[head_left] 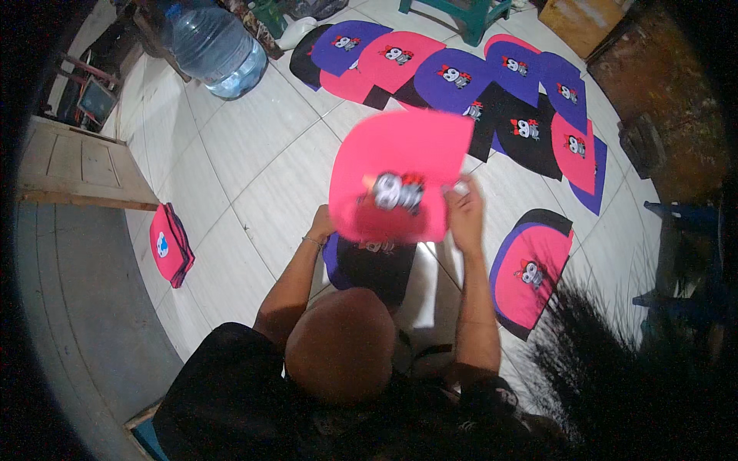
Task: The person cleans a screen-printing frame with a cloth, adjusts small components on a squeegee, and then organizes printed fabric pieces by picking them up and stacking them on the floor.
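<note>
A pink cloth-like panel (pixel 400 146), rounded at one end and printed with a cartoon figure, is raised in front of me and slightly blurred. My right hand (pixel 465 211) has its fingers closed on the panel's right edge. At the lower left edge of the panel is my left hand (pixel 323 223), its fingers hidden behind it. Beneath the pink panel, a black panel (pixel 377 273) with a similar print overlaps a purple panel (pixel 330 257); the pink one covers their upper parts.
Overlapping pink, purple and black panels (pixel 453 77) spread across the tiled floor (pixel 261 154) ahead. A small stack (pixel 530 273) lies at right, another stack (pixel 171 246) at left. A large water bottle (pixel 215 50), green stool (pixel 461 15) and wooden door (pixel 88 161) stand around.
</note>
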A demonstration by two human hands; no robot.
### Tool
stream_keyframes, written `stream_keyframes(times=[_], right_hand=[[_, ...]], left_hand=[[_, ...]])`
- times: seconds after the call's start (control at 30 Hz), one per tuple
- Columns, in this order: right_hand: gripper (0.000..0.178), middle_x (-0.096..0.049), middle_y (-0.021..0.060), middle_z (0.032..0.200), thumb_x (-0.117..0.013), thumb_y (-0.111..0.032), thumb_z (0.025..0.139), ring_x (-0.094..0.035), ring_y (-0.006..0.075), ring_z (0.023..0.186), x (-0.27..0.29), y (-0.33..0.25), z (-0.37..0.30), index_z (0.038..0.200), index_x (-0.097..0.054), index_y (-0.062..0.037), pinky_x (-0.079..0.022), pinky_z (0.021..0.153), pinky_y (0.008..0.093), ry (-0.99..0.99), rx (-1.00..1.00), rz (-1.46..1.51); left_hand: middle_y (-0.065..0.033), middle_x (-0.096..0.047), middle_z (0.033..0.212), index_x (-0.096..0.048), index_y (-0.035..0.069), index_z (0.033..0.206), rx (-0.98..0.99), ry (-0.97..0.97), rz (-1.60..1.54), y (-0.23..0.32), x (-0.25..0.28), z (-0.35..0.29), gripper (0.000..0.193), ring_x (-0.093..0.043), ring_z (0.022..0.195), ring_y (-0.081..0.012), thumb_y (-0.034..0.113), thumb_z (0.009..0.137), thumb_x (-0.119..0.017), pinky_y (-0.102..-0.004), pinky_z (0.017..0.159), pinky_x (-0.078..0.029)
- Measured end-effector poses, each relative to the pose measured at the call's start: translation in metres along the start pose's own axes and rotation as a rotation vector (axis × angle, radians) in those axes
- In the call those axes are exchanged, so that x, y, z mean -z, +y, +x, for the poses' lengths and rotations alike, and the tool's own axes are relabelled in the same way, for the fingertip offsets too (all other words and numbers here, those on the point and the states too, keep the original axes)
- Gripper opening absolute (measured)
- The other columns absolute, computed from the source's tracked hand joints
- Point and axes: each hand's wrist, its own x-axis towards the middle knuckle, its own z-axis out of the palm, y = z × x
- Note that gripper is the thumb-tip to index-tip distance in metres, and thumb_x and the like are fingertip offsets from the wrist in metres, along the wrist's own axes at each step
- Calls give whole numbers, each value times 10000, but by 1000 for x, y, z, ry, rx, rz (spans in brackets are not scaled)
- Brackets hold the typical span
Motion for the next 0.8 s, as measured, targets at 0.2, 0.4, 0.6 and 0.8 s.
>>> stream_keyframes(times=[0.2,0.4,0.6,0.8], right_hand=[[173,-612,65,739,-585,-130,920,-559,139,665,-63,108,-98,1033,-575,0,-472,626,311,-36,-499,-133],[213,-671,222,794,-569,-161,927,-677,361,731,-64,60,-86,1071,-546,-5,-497,640,453,-73,-450,-193],[278,-670,267,829,-544,-259,945,-655,466,791,-54,46,-76,1064,-547,-8,-502,698,546,-125,-539,-342],[499,-588,262,1146,-709,-245,792,-578,436,1071,-40,29,-24,1209,-545,-24,-495,876,501,-391,-122,-772]], left_hand=[[-95,-715,895,-633,-14,1133,357,-164,-634,71,18,-18,417,-649,643,-133,332,901,-630,-250,535,-516],[-128,-712,1026,-572,-21,1231,569,-315,-906,48,34,-30,568,-718,786,-158,463,935,-594,-251,631,-595],[-133,-691,1108,-554,-32,1263,482,-361,-930,88,29,-61,491,-673,1013,-187,252,890,-702,-362,848,-568],[-125,-721,1037,-640,54,1191,-67,54,27,105,12,-59,425,-691,965,-229,66,776,-731,-374,797,-548]])
